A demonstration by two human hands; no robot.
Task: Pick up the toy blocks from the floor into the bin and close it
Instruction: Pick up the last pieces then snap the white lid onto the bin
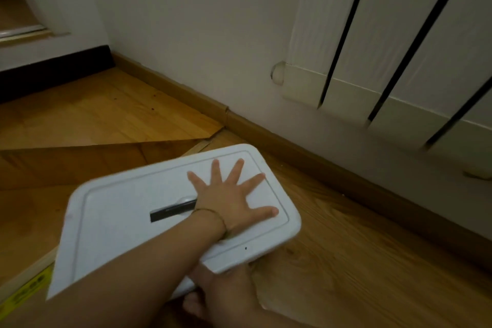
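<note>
Lower centre of frame: white rounded lid [114,224], black bar handle [170,212]; left hand [229,202] is pressing it, fingers splayed; right hand [226,294] below, fingers unclear.

A thin cord bracelet [213,214] rings the wrist of the left hand [231,194].

Dim, flat room light, no glare, only a soft shadow on the honey-coloured wooden floor [346,261] beside the white rectangular plastic lid [111,224]. Its near left edge smears with motion — and the wide lens slants the white ribbed radiator [399,56], far right.
</note>
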